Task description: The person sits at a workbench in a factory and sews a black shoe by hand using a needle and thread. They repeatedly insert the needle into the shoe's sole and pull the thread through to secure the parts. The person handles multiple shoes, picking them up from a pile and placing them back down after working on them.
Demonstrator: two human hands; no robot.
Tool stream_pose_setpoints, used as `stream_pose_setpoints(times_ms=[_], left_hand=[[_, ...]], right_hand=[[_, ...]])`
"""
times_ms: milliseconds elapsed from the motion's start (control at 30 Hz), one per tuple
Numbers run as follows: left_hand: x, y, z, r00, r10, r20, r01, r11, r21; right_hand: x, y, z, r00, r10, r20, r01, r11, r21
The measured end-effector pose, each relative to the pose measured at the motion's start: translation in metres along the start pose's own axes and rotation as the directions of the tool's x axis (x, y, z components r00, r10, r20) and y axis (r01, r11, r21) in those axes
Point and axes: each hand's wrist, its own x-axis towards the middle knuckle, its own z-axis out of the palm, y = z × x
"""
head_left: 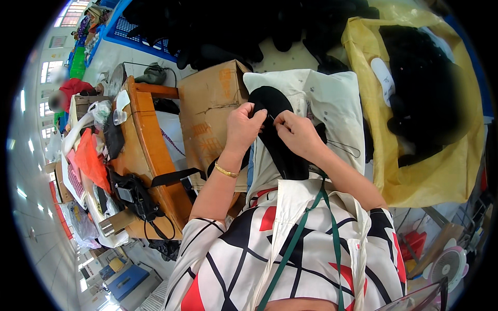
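A long, soft black fabric piece [272, 97] with a rounded far end, shaped like a slipper or sole, lies over my lap. My left hand [245, 124] pinches its left edge between thumb and fingers. Close beside it, my right hand [299, 133] has its fingers pinched together on the right side of the same piece. A tiny light spot shows between the hands, too small to name. Under the piece is a white cloth-covered cushion [332, 98] with small dark marks. A thin dark wire loop [348, 148] rests on it, right of my right hand.
A cardboard box [207, 106] stands left of the cushion, beside a wooden table [148, 150] holding a black bag [132, 194]. At right, a yellow sack [415, 186] holds black pieces and a white insole [383, 81]. Black items fill a blue crate [140, 44] beyond. A fan [447, 265] stands lower right.
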Motion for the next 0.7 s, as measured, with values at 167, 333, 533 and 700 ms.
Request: stream_pose_setpoints(times_ms=[167,333,533,700], left_hand=[[-0.001,0.007,0.003,0.999,0.007,-0.031,-0.008,1.000,-0.011],[0.001,0.000,0.000,1.000,0.025,-0.015,-0.024,0.999,0.021],[0.003,0.003,0.000,0.999,-0.043,0.003,0.043,0.999,-0.020],[0.004,0.014,-0.003,0.972,-0.223,0.070,0.231,0.964,-0.134]], right_hand=[[0.001,-0.002,-0.003,0.999,0.020,0.027,-0.020,1.000,-0.003],[0.007,-0.005,-0.010,0.993,0.076,0.089,-0.079,0.997,0.026],[0.010,0.004,-0.007,0.998,-0.030,0.061,0.031,0.999,-0.020],[0.001,0.012,0.009,0.994,-0.099,-0.036,0.086,0.960,-0.265]])
